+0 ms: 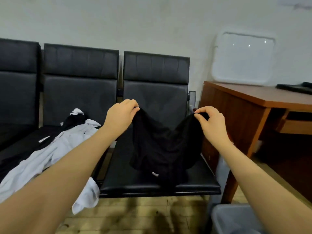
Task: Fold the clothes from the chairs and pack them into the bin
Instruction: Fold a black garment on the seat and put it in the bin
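Both hands pinch blk garment (165, 142) — lifted.

There's a wooden desk (263, 98) off to the side, with a white tray-looking lid thing (243, 59) propped on it against the wall (152, 22). Some flat black item (295, 87) lies on the desk's far end, too blurry to identify.

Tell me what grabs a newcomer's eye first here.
The black fabric garment held up over the right black padded chair seat, pinched at its top corners by the left hand and right hand. Next, the crumpled white shirt heaped on the middle seat, left.
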